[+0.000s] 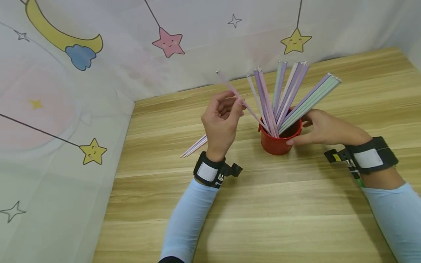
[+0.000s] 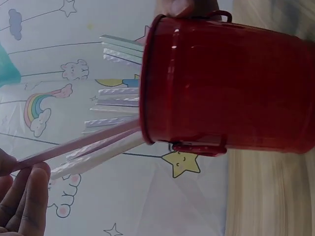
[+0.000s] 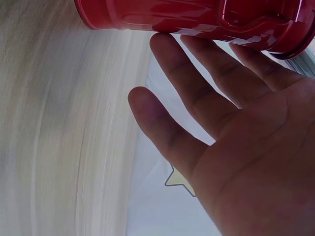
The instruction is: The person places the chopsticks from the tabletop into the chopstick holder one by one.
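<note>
My left hand [image 1: 221, 126] pinches one thin pink straw-like stick [image 1: 230, 86] between thumb and fingers. The stick slants, its lower end inside the rim of a small red bucket [image 1: 275, 147]. In the left wrist view, the pink stick [image 2: 83, 144] runs from the fingertips to the bucket [image 2: 236, 88]. My right hand [image 1: 329, 128] holds the bucket's right side, thumb at the front and fingers at the far side. Its fingertips touch the red wall in the right wrist view. A fan of purple, pink, white and mint sticks [image 1: 291, 91] leans out of the bucket.
A few more thin sticks [image 1: 194, 147] lie on the wooden table [image 1: 263, 212], left of the bucket and partly hidden behind my left hand. A pale backdrop [image 1: 204, 54] with printed stars and a moon stands along the table's back and left edges.
</note>
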The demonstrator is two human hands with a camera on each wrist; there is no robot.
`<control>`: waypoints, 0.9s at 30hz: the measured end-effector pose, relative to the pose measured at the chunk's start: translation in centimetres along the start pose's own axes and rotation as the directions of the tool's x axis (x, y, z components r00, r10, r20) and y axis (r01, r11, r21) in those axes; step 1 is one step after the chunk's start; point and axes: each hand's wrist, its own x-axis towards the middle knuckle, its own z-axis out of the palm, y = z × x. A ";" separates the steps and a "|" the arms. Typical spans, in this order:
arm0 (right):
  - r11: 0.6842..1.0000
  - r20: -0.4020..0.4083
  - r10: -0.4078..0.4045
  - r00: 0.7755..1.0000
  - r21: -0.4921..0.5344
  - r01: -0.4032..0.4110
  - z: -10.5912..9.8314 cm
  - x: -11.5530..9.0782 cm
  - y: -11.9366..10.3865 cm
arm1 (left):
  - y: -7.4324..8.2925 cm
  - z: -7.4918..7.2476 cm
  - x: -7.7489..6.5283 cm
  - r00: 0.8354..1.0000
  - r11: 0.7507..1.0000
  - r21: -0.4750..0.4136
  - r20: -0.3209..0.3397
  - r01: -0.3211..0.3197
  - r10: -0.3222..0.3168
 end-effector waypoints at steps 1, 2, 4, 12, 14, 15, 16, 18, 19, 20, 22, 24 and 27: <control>1.000 0.001 -0.001 1.000 0.002 0.001 0.0 0.0 0.0 | -0.2 0.3 -0.1 1.000 1.000 0.013 0.012 0.005 -0.005; 1.000 0.002 -0.002 1.000 0.005 0.002 0.0 0.0 0.0 | -0.4 0.6 -0.2 1.000 1.000 0.024 0.024 0.015 -0.016; 1.000 0.003 -0.004 1.000 0.009 0.004 0.1 0.1 0.0 | -0.7 1.0 -0.5 0.998 0.998 0.050 0.045 0.043 -0.045; 1.000 -0.008 -0.006 1.000 -0.018 0.006 0.0 0.1 0.2 | -2.0 1.7 -1.4 0.976 0.972 0.143 0.082 0.189 -0.202; 1.000 -0.004 -0.014 1.000 -0.011 0.014 0.0 0.2 0.3 | -2.2 1.6 -1.5 0.968 0.960 0.185 0.099 0.210 -0.231; 1.000 -0.001 -0.019 1.000 -0.004 0.019 0.1 0.2 0.3 | -2.3 1.5 -1.4 0.964 0.954 0.207 0.110 0.216 -0.242; 1.000 0.003 -0.025 1.000 0.005 0.025 0.1 0.2 0.3 | -2.3 1.4 -1.4 0.960 0.948 0.227 0.123 0.221 -0.253; 0.999 0.016 -0.033 0.999 0.022 0.033 0.2 0.2 0.4 | -2.4 1.1 -1.4 0.951 0.936 0.270 0.149 0.225 -0.271; 0.999 0.020 -0.039 0.999 0.028 0.038 0.2 0.2 0.4 | -2.4 0.9 -1.3 0.947 0.930 0.293 0.158 0.224 -0.278; 0.998 0.023 -0.047 0.999 0.033 0.046 0.3 0.2 0.4 | -2.5 0.8 -1.2 0.945 0.924 0.312 0.165 0.221 -0.282; 0.998 0.023 -0.058 0.998 0.031 0.058 0.4 0.3 0.5 | -2.6 0.3 -1.1 0.942 0.913 0.344 0.169 0.219 -0.290; 0.997 0.016 -0.070 0.997 0.020 0.069 0.4 0.3 0.5 | -2.7 -0.2 -0.9 0.943 0.903 0.373 0.163 0.213 -0.290; 0.998 0.006 -0.066 0.998 0.013 0.066 0.4 0.3 0.5 | -2.8 -1.1 -0.5 0.941 0.873 0.444 0.158 0.204 -0.300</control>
